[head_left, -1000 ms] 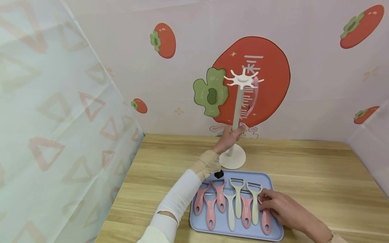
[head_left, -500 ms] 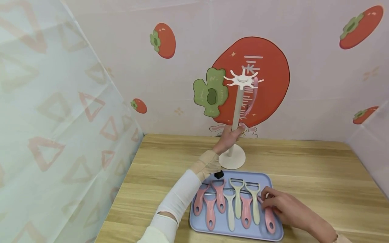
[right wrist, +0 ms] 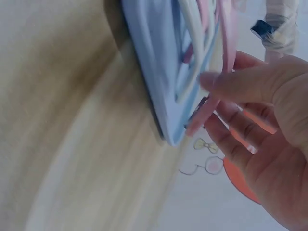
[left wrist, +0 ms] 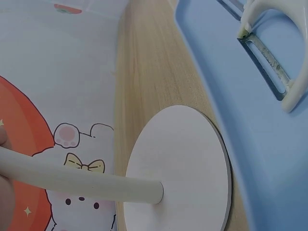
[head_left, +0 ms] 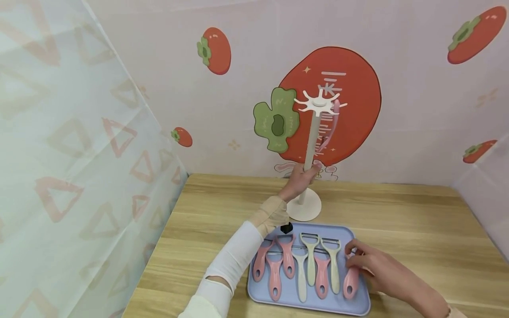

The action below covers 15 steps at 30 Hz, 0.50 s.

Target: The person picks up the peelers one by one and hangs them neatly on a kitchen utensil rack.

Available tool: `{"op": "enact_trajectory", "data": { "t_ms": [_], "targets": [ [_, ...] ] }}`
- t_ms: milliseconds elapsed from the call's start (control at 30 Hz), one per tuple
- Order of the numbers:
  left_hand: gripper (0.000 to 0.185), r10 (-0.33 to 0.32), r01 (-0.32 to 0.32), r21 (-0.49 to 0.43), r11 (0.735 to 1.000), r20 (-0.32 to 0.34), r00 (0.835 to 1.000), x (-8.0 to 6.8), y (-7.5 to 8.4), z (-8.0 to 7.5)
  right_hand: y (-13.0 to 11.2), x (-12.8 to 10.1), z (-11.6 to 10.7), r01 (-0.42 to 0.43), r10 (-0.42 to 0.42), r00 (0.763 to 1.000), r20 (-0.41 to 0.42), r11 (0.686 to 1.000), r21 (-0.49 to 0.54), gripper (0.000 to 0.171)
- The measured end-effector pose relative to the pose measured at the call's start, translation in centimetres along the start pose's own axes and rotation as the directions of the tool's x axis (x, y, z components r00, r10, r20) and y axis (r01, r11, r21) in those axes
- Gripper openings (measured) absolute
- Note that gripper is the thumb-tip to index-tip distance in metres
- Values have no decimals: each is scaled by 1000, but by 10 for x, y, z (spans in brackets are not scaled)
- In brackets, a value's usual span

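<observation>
My left hand (head_left: 299, 180) grips the pole of a white stand (head_left: 313, 137) with a round base and several curved hooks on top. From one hook on its right side hangs a pink peeler (head_left: 332, 126). At the right end of a blue tray (head_left: 262, 295), my right hand (head_left: 375, 269) pinches another pink peeler (head_left: 351, 282) near its head, its handle pointing toward me. The right wrist view shows this pink peeler (right wrist: 228, 43) between thumb and fingers. Pink and cream peelers, such as a cream peeler (head_left: 333, 267), lie in the tray.
The tray lies on a wooden table (head_left: 413, 221) just in front of the stand's base (head_left: 309, 208). Behind the table rises a backdrop (head_left: 238, 110) printed with red fruit. A pale curtain (head_left: 87, 176) closes off the left side.
My right hand has shifted slightly right, and the pink peeler in it has come away from the cream peeler beside it. The left hand stays on the pole.
</observation>
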<state>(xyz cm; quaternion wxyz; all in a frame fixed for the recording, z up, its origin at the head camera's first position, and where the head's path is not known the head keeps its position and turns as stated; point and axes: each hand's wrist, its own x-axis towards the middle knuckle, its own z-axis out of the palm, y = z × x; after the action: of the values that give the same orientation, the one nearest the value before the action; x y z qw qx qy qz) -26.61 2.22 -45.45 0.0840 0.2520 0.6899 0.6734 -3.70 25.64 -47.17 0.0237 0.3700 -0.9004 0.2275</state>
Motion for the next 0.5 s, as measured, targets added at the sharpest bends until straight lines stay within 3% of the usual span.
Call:
{"op": "enact_trajectory", "data": {
  "t_ms": [267,400,500],
  "targets": [
    [47,15,-15,-9,1000,10,1000,2,-2,0,2,7,-16,11,-20,985,-170,998,-57,42],
    [44,21,-21,-9,1000,16,1000,2,-3,0,5,12,-25,44,-53,968,-246,998,-41,16],
    [43,16,-16,-7,1000,18,1000,2,-3,0,8,16,-32,73,-75,953,-295,997,-17,25]
  ]
}}
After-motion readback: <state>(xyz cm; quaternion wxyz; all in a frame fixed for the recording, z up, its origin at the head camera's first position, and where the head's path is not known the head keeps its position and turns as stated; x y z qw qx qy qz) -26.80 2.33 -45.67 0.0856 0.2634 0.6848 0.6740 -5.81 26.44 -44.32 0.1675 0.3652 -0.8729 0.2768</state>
